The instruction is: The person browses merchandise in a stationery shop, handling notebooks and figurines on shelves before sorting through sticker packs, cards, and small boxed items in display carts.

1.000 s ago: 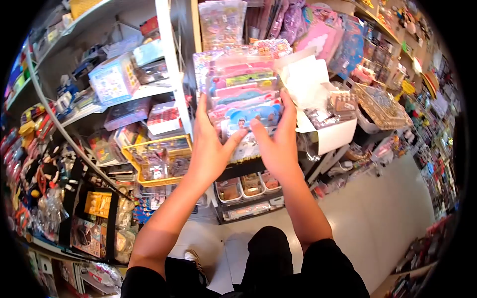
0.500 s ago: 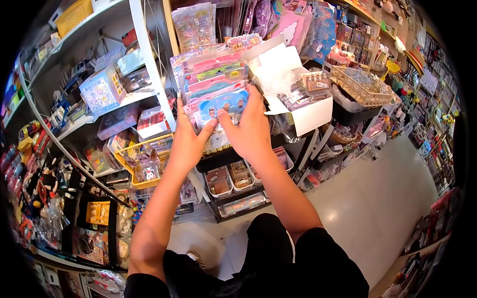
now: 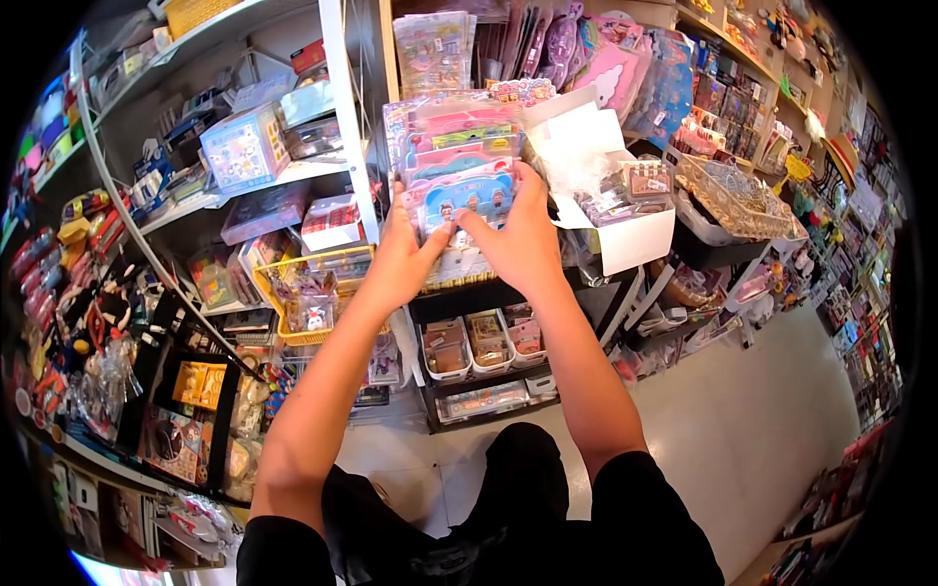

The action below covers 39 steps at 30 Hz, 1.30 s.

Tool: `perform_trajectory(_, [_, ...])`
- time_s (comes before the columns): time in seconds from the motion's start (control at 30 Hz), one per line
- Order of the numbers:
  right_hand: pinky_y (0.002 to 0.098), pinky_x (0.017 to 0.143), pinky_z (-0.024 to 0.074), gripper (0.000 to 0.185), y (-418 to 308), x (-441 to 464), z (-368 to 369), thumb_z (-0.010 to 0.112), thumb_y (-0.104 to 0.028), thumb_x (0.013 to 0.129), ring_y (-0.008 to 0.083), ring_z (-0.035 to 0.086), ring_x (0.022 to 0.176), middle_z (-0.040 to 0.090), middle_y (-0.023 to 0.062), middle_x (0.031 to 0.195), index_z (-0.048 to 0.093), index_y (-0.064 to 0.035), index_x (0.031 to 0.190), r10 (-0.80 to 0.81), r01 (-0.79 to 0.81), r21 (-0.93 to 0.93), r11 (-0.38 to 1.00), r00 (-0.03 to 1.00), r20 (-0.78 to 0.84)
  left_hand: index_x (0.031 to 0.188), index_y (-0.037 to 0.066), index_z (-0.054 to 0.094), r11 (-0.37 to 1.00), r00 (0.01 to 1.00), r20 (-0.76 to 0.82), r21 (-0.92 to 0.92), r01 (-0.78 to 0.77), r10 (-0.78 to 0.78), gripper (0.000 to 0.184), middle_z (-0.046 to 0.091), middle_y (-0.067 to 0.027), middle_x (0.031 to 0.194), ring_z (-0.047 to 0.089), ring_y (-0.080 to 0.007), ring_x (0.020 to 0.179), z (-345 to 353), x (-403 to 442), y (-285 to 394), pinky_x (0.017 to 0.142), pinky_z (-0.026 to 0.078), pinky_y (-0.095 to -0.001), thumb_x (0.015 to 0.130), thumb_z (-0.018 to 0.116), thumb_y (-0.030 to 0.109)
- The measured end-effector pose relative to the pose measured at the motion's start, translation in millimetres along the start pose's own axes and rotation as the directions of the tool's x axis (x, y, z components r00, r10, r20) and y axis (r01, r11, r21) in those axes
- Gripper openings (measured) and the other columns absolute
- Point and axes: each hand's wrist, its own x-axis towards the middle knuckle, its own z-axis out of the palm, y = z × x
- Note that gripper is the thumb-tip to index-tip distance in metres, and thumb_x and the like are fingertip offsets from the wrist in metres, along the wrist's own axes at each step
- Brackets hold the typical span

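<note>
A row of flat plastic-wrapped packs (image 3: 459,156) stands upright at the front of a shop shelf, in pink, green and blue. The front pack (image 3: 474,192) is blue with a bear-eared top and small printed characters. My left hand (image 3: 403,256) grips the packs from the left side, its thumb lying on the blue front. From the right, my right hand (image 3: 515,237) holds the same packs, fingers over the upper right edge and thumb on the front. The thumbs nearly meet at the lower middle of the blue pack. My fingertips behind the packs are partly hidden.
Right of the packs is an open white box (image 3: 635,239) with small wrapped goods, then a clear tray (image 3: 738,195). A yellow basket (image 3: 311,337) sits at lower left, beside a white shelf post (image 3: 350,117). White bins (image 3: 489,342) stand below.
The view has shifted, so the shelves and packs appear farther right. Both hands keep the same hold on the packs, with little change in their pose.
</note>
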Motion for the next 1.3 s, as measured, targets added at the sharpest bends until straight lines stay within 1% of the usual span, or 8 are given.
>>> perform_trajectory(0.23, [0.0477,0.104,0.0454,0.096,3,-6,4,0.08,-0.036,0.077,0.0433,0.052,0.128,0.043,0.028,0.143,0.028,0.0054,0.147,-0.045,0.044,-0.065,0.997,0.999,-0.003,0.15,-0.017,0.018,0.998,0.999,-0.006,0.042,-0.039,0.04,0.104,0.036,-0.0344,0.154,0.037,-0.0379,0.146,2,3,-7,0.121,0.027,-0.0402,0.086,0.081,0.035])
perform_trajectory(0.4, [0.0483,0.111,0.0396,0.097,9,-8,8,0.078,-0.034,0.08,0.0467,0.045,0.134,0.039,0.0325,0.146,0.024,0.0088,0.149,-0.086,0.087,-0.046,0.995,0.996,0.011,0.151,-0.02,0.014,0.999,0.998,-0.052,-0.021,-0.049,0.048,0.111,0.035,-0.0359,0.153,0.04,-0.0397,0.144,7,6,-13,0.118,0.033,-0.0394,0.084,0.082,0.036])
perform_trajectory(0.7, [0.0498,0.117,0.031,0.099,13,-13,11,0.079,-0.029,0.081,0.0472,0.035,0.141,0.036,0.0362,0.148,0.021,0.0136,0.149,-0.15,0.15,-0.013,0.989,0.986,-0.069,0.153,-0.017,0.013,0.993,0.999,-0.048,0.112,0.02,-0.015,0.112,0.032,-0.0379,0.154,0.037,-0.0441,0.145,-1,-10,2,0.119,0.032,-0.0428,0.086,0.079,0.043])
perform_trajectory(0.87, [0.0491,0.117,0.0315,0.099,13,-22,11,0.079,-0.026,0.081,0.0481,0.039,0.139,0.034,0.036,0.15,0.019,0.0129,0.15,-0.142,0.151,0.061,0.987,0.982,-0.125,0.154,-0.012,0.018,0.91,0.993,-0.1,0.414,-0.011,0.057,0.094,0.034,-0.0351,0.154,0.035,-0.043,0.146,0,-62,31,0.12,0.029,-0.047,0.092,0.072,0.032])
perform_trajectory(0.93, [0.0489,0.116,0.0323,0.099,16,-27,9,0.079,-0.024,0.081,0.0491,0.04,0.138,0.034,0.0357,0.15,0.018,0.0107,0.151,-0.183,0.187,0.017,0.982,0.976,-0.119,0.155,-0.01,0.022,0.876,0.993,-0.068,0.479,-0.054,0.098,0.09,0.031,-0.0326,0.157,0.029,-0.0447,0.149,1,-81,28,0.122,0.023,-0.048,0.094,0.068,0.036])
perform_trajectory(1.13, [0.0482,0.12,0.0255,0.094,17,-43,6,0.076,-0.021,0.085,0.0493,0.029,0.145,0.029,0.0351,0.155,0.019,0.0069,0.155,-0.26,0.246,-0.188,0.951,0.964,-0.052,0.158,-0.004,0.021,0.904,0.998,-0.014,0.426,-0.046,0.057,0.09,0.03,-0.0261,0.161,0.025,-0.0444,0.15,-6,-121,30,0.123,0.019,-0.05,0.092,0.068,0.037])
perform_trajectory(1.17, [0.0475,0.122,0.0205,0.094,16,-45,5,0.074,-0.022,0.087,0.0469,0.022,0.15,0.024,0.0341,0.159,0.016,0.0065,0.156,-0.22,0.214,-0.159,0.964,0.975,-0.022,0.158,-0.003,0.02,0.895,0.998,0.001,0.442,-0.054,0.06,0.091,0.03,-0.023,0.162,0.023,-0.0438,0.151,-9,-122,30,0.123,0.019,-0.0509,0.092,0.068,0.037])
perform_trajectory(1.3, [0.0459,0.124,0.0175,0.092,0,-61,1,0.072,-0.023,0.091,0.0417,0.023,0.151,0.017,0.0309,0.163,0.015,0.0061,0.157,-0.158,0.167,-0.085,0.982,0.982,0.105,0.157,-0.001,0.024,0.887,0.993,0.006,0.449,-0.108,0.118,0.089,0.028,-0.0208,0.163,0.024,-0.0429,0.151,-11,-127,19,0.123,0.019,-0.0523,0.09,0.071,0.034])
